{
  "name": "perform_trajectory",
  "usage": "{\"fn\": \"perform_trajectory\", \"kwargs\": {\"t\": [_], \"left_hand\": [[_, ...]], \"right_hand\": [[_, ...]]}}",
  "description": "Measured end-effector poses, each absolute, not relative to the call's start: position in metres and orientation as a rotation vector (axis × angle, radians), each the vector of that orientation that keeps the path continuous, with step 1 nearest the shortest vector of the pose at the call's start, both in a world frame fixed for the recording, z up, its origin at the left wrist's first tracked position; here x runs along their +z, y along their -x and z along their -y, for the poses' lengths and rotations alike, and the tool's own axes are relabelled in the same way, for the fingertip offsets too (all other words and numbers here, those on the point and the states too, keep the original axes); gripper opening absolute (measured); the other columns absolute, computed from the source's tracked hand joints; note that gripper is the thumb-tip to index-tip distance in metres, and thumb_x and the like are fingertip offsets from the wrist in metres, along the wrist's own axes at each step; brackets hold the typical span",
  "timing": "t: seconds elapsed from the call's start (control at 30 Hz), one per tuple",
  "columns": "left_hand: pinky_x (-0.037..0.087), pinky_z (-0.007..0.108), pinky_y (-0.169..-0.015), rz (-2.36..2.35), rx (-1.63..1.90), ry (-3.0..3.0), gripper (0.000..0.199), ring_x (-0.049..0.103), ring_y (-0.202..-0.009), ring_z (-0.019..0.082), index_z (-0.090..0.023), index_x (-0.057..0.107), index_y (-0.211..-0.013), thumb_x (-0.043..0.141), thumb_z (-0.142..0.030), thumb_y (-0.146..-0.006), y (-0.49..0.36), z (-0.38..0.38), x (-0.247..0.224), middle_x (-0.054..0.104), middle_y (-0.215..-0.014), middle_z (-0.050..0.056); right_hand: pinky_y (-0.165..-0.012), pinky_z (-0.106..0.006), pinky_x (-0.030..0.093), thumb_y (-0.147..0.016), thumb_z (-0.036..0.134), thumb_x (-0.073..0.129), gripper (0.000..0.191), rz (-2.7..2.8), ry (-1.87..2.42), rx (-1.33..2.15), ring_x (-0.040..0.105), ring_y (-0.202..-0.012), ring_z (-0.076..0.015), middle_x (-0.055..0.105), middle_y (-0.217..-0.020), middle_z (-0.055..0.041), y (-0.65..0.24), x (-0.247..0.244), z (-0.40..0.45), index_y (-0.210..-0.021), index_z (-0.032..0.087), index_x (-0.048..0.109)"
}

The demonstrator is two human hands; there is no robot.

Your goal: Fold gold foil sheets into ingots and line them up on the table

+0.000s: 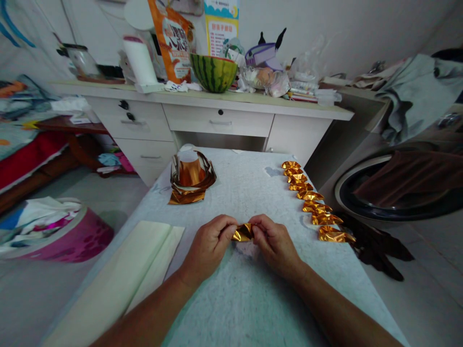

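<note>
A small folded piece of gold foil paper (243, 233) is stretched between my two hands, just above the table's middle. My left hand (211, 241) pinches its left end between thumb and fingers. At the other end, my right hand (277, 243) has a like pinch. Along the table's right edge lies a row of several folded gold foil pieces (310, 195). Farther off to the left sits a curled stack of gold foil sheets (191, 176) with a white roundish thing on top. Beside my left forearm are long pale paper sheets (144, 250).
The cloth-covered table (246, 188) stands before a white desk (217, 115), which bears half a watermelon (214, 72), an orange snack bag (175, 43) and clutter. A pink bin (83, 236) is on the left; a front-loading washing machine (347, 159) is on the right.
</note>
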State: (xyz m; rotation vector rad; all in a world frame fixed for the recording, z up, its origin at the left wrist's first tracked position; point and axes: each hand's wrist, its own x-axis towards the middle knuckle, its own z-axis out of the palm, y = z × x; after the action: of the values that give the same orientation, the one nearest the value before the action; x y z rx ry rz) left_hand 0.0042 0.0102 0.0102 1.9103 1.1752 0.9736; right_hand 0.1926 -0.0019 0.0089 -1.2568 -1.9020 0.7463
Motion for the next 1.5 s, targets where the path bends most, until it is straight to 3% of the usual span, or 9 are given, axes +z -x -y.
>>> {"fn": "perform_trajectory", "kwargs": {"t": [0.37,0.7,1.0,1.27,1.5], "left_hand": [[0.043,0.024,-0.066,-1.155,0.989,-1.791,0.022,0.057,-0.073,0.015,-0.018,0.06,-0.084,0.044,-0.031,-0.093,-0.0056,-0.0095,0.012,0.06,-0.075,-0.001],[0.048,0.026,-0.075,-1.091,0.98,-1.807,0.02,0.062,-0.083,0.017,-0.019,0.062,-0.097,0.045,-0.028,-0.093,-0.0048,-0.0091,0.0128,0.067,-0.088,0.002],[0.047,0.026,-0.076,-1.122,0.96,-1.909,0.021,0.063,-0.084,0.016,-0.02,0.064,-0.098,0.044,-0.027,-0.093,-0.0038,-0.0108,0.0096,0.068,-0.09,0.002],[0.047,0.026,-0.079,-1.174,1.013,-1.896,0.02,0.063,-0.088,0.016,-0.021,0.064,-0.102,0.047,-0.027,-0.093,-0.0035,-0.0103,0.0095,0.069,-0.095,0.002],[0.047,0.025,-0.071,-1.242,0.991,-1.822,0.026,0.063,-0.078,0.015,-0.022,0.055,-0.113,0.051,-0.023,-0.088,-0.0026,-0.0094,0.0045,0.067,-0.089,0.0]], "right_hand": [[-0.054,-0.019,0.036,-0.091,0.018,0.042,0.015,1.948,1.267,0.72,0.05,-0.054,-0.0094,0.056,-0.063,0.0035,-0.1909,0.0116,0.0009,-0.092,0.019,0.057],[-0.051,-0.019,0.035,-0.091,0.021,0.043,0.014,1.881,1.369,0.633,0.05,-0.052,-0.0098,0.058,-0.063,0.0033,-0.1932,0.0063,-0.0007,-0.092,0.019,0.056],[-0.053,-0.019,0.036,-0.092,0.021,0.041,0.019,1.915,1.323,0.617,0.051,-0.053,-0.0096,0.059,-0.065,0.0025,-0.1931,0.0038,-0.0013,-0.097,0.019,0.059],[-0.051,-0.02,0.034,-0.092,0.027,0.045,0.019,1.776,1.305,0.748,0.047,-0.052,-0.0098,0.05,-0.06,0.0058,-0.1957,0.0043,0.0002,-0.106,0.019,0.055],[-0.052,-0.02,0.037,-0.085,0.021,0.05,0.001,1.644,1.285,0.813,0.05,-0.055,-0.0101,0.054,-0.064,0.004,-0.1953,0.0104,-0.0019,-0.085,0.02,0.049]]}}
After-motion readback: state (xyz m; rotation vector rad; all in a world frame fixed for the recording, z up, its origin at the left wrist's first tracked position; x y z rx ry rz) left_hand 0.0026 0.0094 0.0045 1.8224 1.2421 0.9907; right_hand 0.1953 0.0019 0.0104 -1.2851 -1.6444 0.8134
